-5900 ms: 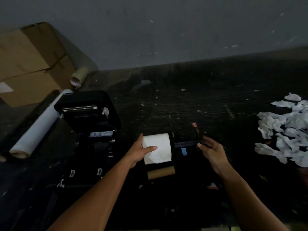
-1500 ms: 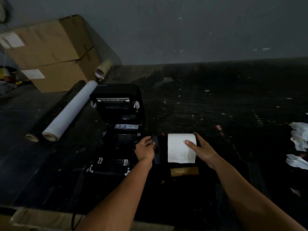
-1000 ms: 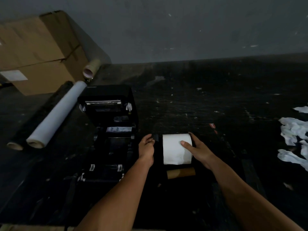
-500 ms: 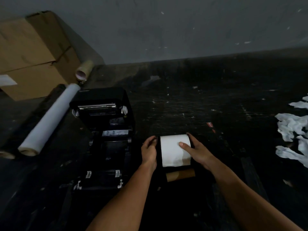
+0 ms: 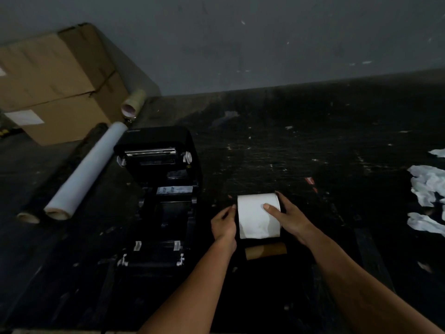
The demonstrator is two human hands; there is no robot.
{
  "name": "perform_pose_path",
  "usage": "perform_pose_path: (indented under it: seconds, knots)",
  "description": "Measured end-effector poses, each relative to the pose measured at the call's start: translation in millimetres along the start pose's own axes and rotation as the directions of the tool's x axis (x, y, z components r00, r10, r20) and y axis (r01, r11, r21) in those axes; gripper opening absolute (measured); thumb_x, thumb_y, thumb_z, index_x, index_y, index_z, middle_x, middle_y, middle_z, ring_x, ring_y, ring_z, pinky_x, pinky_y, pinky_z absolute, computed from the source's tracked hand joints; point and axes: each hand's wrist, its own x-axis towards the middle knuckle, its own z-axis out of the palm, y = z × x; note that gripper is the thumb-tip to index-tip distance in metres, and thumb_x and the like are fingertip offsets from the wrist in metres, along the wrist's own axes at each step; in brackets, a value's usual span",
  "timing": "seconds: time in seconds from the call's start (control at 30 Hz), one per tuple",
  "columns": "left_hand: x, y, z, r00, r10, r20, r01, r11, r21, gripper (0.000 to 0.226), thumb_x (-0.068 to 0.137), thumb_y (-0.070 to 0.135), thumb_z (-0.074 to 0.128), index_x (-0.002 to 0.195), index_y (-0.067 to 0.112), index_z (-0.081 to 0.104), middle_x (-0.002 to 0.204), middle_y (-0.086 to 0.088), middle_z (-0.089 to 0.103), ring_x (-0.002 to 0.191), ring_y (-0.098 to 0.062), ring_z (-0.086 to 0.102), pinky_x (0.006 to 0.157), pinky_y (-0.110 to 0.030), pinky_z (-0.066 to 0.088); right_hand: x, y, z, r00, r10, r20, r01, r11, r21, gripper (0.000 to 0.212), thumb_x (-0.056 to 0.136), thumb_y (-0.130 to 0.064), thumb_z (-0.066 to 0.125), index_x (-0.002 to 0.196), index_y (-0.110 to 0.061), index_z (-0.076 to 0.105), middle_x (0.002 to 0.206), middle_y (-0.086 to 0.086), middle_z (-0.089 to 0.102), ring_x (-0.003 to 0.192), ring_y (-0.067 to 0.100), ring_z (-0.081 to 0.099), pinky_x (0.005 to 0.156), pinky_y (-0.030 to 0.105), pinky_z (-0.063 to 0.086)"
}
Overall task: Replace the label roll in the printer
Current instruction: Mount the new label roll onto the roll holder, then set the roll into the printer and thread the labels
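A white label roll [image 5: 255, 220] lies on the dark table, to the right of the black printer [image 5: 161, 196], whose lid stands up. My right hand [image 5: 289, 218] wraps over the roll's right end with the thumb on its top. My left hand [image 5: 224, 225] presses against the roll's left end, where a dark part is too dim to make out. A bare brown cardboard core [image 5: 266, 250] lies just in front of the roll.
A long white roll [image 5: 84, 169] and a dark roll [image 5: 65, 169] lie left of the printer. A cardboard box [image 5: 48, 88] and a tape roll [image 5: 133, 104] sit at the back left. Crumpled white paper [image 5: 428, 189] is heaped at the right edge.
My left hand slid right from beside the printer until it touches the roll's left end. My right hand stayed on the roll. The camera shifted slightly.
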Motion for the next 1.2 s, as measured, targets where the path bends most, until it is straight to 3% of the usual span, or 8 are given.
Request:
perform_pose_path:
  seconds: [0.1, 0.3, 0.43, 0.57, 0.67, 0.8, 1.1, 1.2]
  knots:
    - [1.4, 2.9, -0.6, 1.0, -0.022, 0.009, 0.022, 0.999, 0.029, 0.015, 0.086, 0.018, 0.069, 0.098, 0.01, 0.072, 0.1, -0.018, 0.072, 0.097, -0.032, 0.068, 0.093, -0.046, 0.054, 0.4, 1.0, -0.3, 1.0, 0.005, 0.015, -0.005, 1.0, -0.012, 0.101, 0.051, -0.077, 0.066, 0.14, -0.044, 0.032, 0.137, -0.003, 0.052, 0.121, 0.021, 0.052, 0.104, 0.044, 0.042]
    - [6.5, 5.5, -4.0, 0.998, -0.015, 0.069, 0.007, 0.993, 0.12, 0.023, 0.087, 0.021, 0.065, 0.108, 0.013, 0.071, 0.109, -0.012, 0.071, 0.102, -0.028, 0.066, 0.097, -0.045, 0.052, -11.3, -5.3, -1.1, 1.0, -0.011, -0.001, 0.011, 0.996, -0.092, 0.071, 0.078, -0.062, 0.058, 0.141, -0.04, 0.033, 0.139, -0.002, 0.049, 0.126, 0.024, 0.046, 0.103, 0.034, 0.038]
    - [3.9, 4.1, -2.0, 0.998, -0.007, 0.07, -0.001, 0.994, 0.11, 0.026, 0.089, 0.019, 0.06, 0.111, 0.01, 0.07, 0.111, -0.012, 0.07, 0.103, -0.028, 0.065, 0.097, -0.042, 0.051, -9.0, 7.4, -0.7, 0.996, 0.019, -0.092, -0.014, 0.999, 0.051, 0.056, 0.086, -0.061, 0.043, 0.137, -0.038, 0.042, 0.145, -0.002, 0.043, 0.135, 0.025, 0.036, 0.114, 0.045, 0.027]
    - [-5.5, 1.3, 1.7, 0.998, 0.014, 0.069, -0.026, 0.985, 0.169, 0.034, 0.091, 0.038, 0.056, 0.107, 0.012, 0.07, 0.113, -0.009, 0.068, 0.108, -0.028, 0.061, 0.101, -0.044, 0.048, 33.6, 64.1, -8.5, 0.989, 0.035, -0.144, -0.022, 0.996, 0.087, 0.043, 0.082, -0.043, 0.049, 0.123, -0.036, 0.057, 0.133, 0.006, 0.058, 0.119, 0.023, 0.055, 0.106, 0.046, 0.041]
    - [-7.4, -0.6, 2.8, 0.997, 0.034, 0.074, -0.049, 0.975, 0.216, 0.042, 0.088, 0.048, 0.054, 0.107, 0.015, 0.071, 0.116, -0.009, 0.067, 0.11, -0.028, 0.061, 0.102, -0.045, 0.047, 15.5, 44.5, -2.2, 0.984, 0.002, -0.178, 0.003, 1.0, 0.025, 0.03, 0.087, -0.032, 0.053, 0.114, -0.035, 0.065, 0.125, 0.004, 0.064, 0.116, 0.023, 0.058, 0.104, 0.042, 0.043]
    - [-5.9, -2.1, 0.4, 0.996, 0.028, 0.087, -0.049, 0.966, 0.256, 0.042, 0.086, 0.049, 0.054, 0.103, 0.015, 0.072, 0.113, -0.01, 0.069, 0.107, -0.029, 0.062, 0.101, -0.047, 0.048, -16.6, 8.9, 5.1, 0.972, -0.015, -0.236, 0.016, 1.0, 0.005, 0.032, 0.095, -0.019, 0.048, 0.125, -0.019, 0.06, 0.128, 0.004, 0.061, 0.12, 0.021, 0.054, 0.103, 0.032, 0.04]
    - [-15.7, 4.3, 1.6, 0.994, 0.065, 0.091, -0.088, 0.957, 0.275, 0.033, 0.091, 0.041, 0.052, 0.098, 0.016, 0.072, 0.11, -0.01, 0.07, 0.106, -0.028, 0.062, 0.099, -0.046, 0.049, -19.3, 0.1, 14.1, 0.95, -0.043, -0.31, 0.008, 0.994, -0.113, 0.044, 0.095, -0.01, 0.037, 0.134, -0.026, 0.05, 0.133, 0.01, 0.056, 0.123, 0.028, 0.05, 0.104, 0.033, 0.039]
    - [-19.4, 15.9, 0.8, 0.982, 0.145, 0.123, -0.173, 0.947, 0.269, 0.032, 0.094, 0.034, 0.053, 0.119, 0.02, 0.067, 0.126, -0.006, 0.064, 0.119, -0.025, 0.057, 0.107, -0.043, 0.044, -23.9, -5.1, 14.8, 0.939, -0.061, -0.337, 0.018, 0.991, -0.129, 0.051, 0.094, -0.009, 0.038, 0.142, -0.028, 0.039, 0.139, 0.01, 0.051, 0.129, 0.029, 0.045, 0.111, 0.034, 0.032]
